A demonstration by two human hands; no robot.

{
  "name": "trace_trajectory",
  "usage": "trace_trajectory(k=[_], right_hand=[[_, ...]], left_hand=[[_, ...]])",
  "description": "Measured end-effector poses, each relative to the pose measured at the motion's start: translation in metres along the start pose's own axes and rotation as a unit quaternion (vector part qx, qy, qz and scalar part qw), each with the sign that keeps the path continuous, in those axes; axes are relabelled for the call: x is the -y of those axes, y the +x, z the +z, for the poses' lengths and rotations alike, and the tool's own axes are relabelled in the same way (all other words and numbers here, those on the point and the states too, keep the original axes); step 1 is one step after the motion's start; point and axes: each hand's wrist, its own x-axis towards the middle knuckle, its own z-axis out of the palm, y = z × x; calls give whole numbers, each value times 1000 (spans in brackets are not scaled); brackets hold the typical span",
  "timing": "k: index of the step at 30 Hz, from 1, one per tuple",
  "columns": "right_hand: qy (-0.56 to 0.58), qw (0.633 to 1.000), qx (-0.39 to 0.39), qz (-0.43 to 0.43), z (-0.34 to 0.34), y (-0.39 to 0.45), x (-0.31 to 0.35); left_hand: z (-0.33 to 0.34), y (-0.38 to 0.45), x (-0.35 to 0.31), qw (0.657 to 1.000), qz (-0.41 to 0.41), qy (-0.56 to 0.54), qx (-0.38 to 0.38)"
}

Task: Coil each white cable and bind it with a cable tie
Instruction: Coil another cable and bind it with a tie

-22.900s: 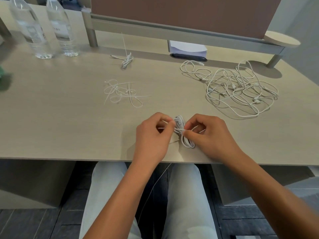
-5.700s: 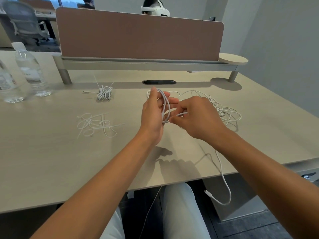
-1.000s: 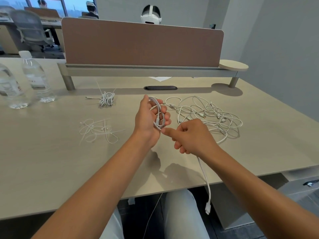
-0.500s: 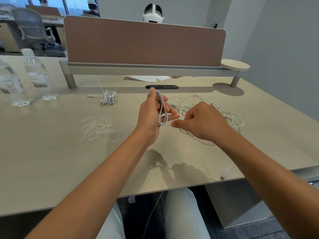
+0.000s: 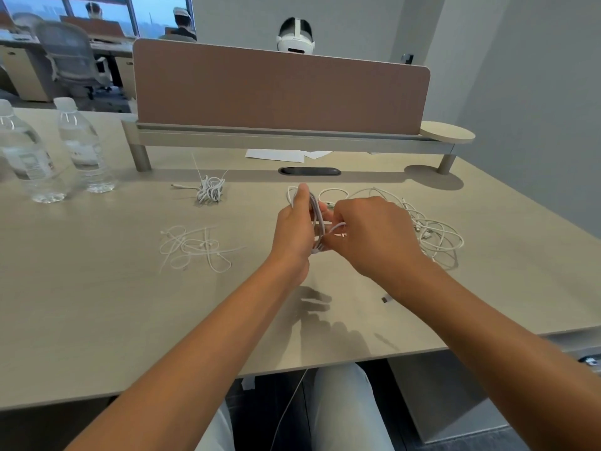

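Note:
My left hand (image 5: pixel 294 232) holds a coil of white cable (image 5: pixel 317 222) upright above the desk, the loops running between thumb and fingers. My right hand (image 5: pixel 370 236) pinches the cable's loose strand right beside the coil. The cable's plug end (image 5: pixel 386 299) shows just below my right wrist, over the desk. A tangle of loose white cables (image 5: pixel 426 229) lies on the desk behind my right hand. Bound cables with tie tails sticking up (image 5: pixel 210 190) rest at the back left. Several loose white cable ties (image 5: pixel 195 247) lie left of my hands.
Two clear water bottles (image 5: pixel 83 151) stand at the far left. A brown divider panel on a grey rail (image 5: pixel 279 92) crosses the back of the beige desk (image 5: pixel 97 304), with a black cable slot (image 5: pixel 310 171) and papers (image 5: pixel 279 154) below it. A person sits behind the panel.
The hanging tail that dangled below the desk edge has been drawn up onto the coil; its plug is now over the desk. My right hand has moved in against the coil.

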Motion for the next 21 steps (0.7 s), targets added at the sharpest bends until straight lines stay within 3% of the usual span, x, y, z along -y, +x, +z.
trace_trajectory(k=[11,16,19,21], right_hand=[[-80,996,22,9,-4,9,-9],[78,992,90,45,-3,9,-17],[196,975,76,67,-3,9,-29],[211,974,52,72,-1,8,-32]], left_hand=[[-2,1,8,998,-7,44,45],[-6,5,13,996,5,79,45],[-13,9,16,997,13,64,49],[-15,9,18,996,13,65,54]])
